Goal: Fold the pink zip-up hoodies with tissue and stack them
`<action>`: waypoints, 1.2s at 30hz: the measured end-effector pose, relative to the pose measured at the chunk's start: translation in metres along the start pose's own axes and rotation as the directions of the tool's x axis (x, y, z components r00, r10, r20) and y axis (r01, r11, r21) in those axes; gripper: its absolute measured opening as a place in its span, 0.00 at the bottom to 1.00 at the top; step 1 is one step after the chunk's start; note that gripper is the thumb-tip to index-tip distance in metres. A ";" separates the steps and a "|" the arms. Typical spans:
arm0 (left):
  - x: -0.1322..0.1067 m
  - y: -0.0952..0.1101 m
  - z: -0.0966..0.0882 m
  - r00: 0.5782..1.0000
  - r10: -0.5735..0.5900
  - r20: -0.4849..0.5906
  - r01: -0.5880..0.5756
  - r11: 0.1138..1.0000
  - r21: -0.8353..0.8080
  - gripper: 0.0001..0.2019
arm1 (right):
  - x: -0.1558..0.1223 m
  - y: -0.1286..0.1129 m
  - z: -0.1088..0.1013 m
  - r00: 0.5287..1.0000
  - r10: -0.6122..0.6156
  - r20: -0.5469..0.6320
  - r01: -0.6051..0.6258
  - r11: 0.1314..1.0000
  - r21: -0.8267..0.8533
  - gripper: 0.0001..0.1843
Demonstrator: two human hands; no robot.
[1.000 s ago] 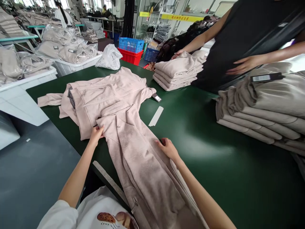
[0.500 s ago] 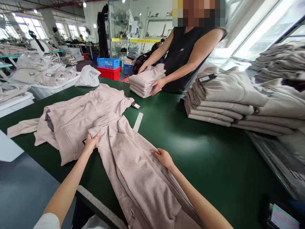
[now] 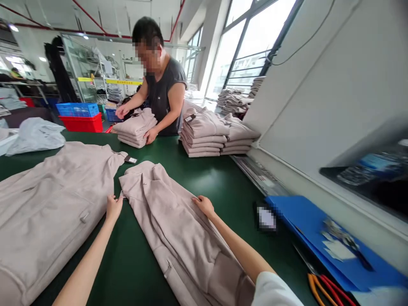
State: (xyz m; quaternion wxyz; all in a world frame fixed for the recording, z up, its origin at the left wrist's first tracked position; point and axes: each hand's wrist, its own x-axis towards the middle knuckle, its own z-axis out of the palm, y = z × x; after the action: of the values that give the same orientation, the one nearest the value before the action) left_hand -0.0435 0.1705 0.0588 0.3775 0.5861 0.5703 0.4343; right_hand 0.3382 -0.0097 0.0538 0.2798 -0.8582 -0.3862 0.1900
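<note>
A beige pair of trousers lies lengthwise on the green table, waistband away from me. My left hand pinches the left corner of the waistband, fingers closed on the cloth. My right hand rests on the right edge of the trousers, fingers bent over the fabric edge. To the left lies a beige hooded jacket spread flat, with a dark tag at its collar.
Across the table a person in a dark shirt holds a stack of folded beige garments. More folded stacks stand beside it. A blue folder and red-handled scissors lie at right; crates and a plastic bag behind.
The view has swung to the right and up. The trousers have slid right, off the jacket, with my hands still on the waistband. The paper strip is gone from view.
</note>
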 end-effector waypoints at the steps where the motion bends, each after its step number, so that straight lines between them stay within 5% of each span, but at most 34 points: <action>1: -0.024 -0.003 0.010 0.996 0.081 0.035 -0.082 0.996 0.034 0.25 | -0.001 0.012 -0.009 1.000 0.019 0.004 -0.019 1.000 0.019 0.14; 3: -0.087 -0.015 0.031 0.946 0.270 0.178 -0.286 0.955 0.077 0.28 | -0.010 0.037 -0.030 0.998 0.041 0.039 -0.043 0.997 0.057 0.14; 5: -0.161 -0.032 0.052 0.686 0.583 0.436 -0.704 0.684 0.191 0.39 | -0.028 0.064 -0.052 0.993 0.061 0.097 -0.069 0.994 0.080 0.16; 8: -0.262 -0.046 0.073 0.311 0.586 0.748 -0.920 0.383 0.082 0.51 | -0.075 0.106 -0.085 0.963 0.135 0.233 -0.160 0.982 0.095 0.21; 10: -0.305 -0.042 0.080 0.151 0.515 0.844 -0.939 0.341 -0.039 0.53 | -0.113 0.132 -0.106 0.926 0.179 0.332 -0.220 0.971 0.090 0.25; 11: -0.318 -0.036 0.081 0.107 0.496 0.861 -0.936 0.342 -0.080 0.53 | -0.132 0.142 -0.115 0.910 0.193 0.368 -0.237 0.968 0.077 0.26; 15: -0.330 -0.006 0.080 0.064 0.531 0.845 -0.941 0.313 -0.126 0.49 | -0.193 0.163 -0.126 0.916 0.205 0.345 -0.225 0.974 0.017 0.28; 18: -0.320 0.012 0.074 -0.023 0.540 0.841 -0.946 0.261 -0.194 0.44 | -0.219 0.158 -0.111 0.939 0.234 0.252 -0.243 0.970 0.007 0.27; 21: -0.304 0.014 0.061 -0.099 0.509 0.855 -0.941 0.232 -0.247 0.35 | -0.238 0.152 -0.095 0.940 0.234 0.249 -0.260 0.962 0.078 0.25; 24: -0.283 0.004 0.035 -0.106 0.499 0.860 -0.951 0.203 -0.235 0.31 | -0.258 0.158 -0.090 0.907 0.174 0.385 -0.275 0.934 0.228 0.28; 26: -0.271 -0.003 0.017 -0.106 0.485 0.868 -0.953 0.199 -0.228 0.33 | -0.268 0.166 -0.090 0.916 0.046 0.398 -0.140 0.967 0.212 0.28; 29: -0.265 -0.006 -0.002 -0.112 0.443 0.889 -0.948 0.220 -0.229 0.42 | -0.268 0.178 -0.086 0.945 -0.271 0.181 0.282 0.959 -0.034 0.24; 31: -0.269 -0.004 -0.005 -0.118 0.435 0.893 -0.942 0.235 -0.239 0.46 | -0.259 0.181 -0.077 0.876 -0.468 0.117 0.482 0.852 -0.206 0.26; 36: -0.278 0.004 0.005 -0.113 0.411 0.904 -0.900 0.344 -0.268 0.47 | -0.224 0.166 -0.056 0.637 -0.687 0.350 0.768 0.607 -0.204 0.25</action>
State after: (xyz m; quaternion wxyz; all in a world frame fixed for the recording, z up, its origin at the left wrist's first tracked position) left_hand -0.0294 -0.1067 0.0386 0.1757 0.9827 -0.0512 0.0273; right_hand 0.3198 -0.2908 0.0175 0.1350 -0.6293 -0.7600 0.0905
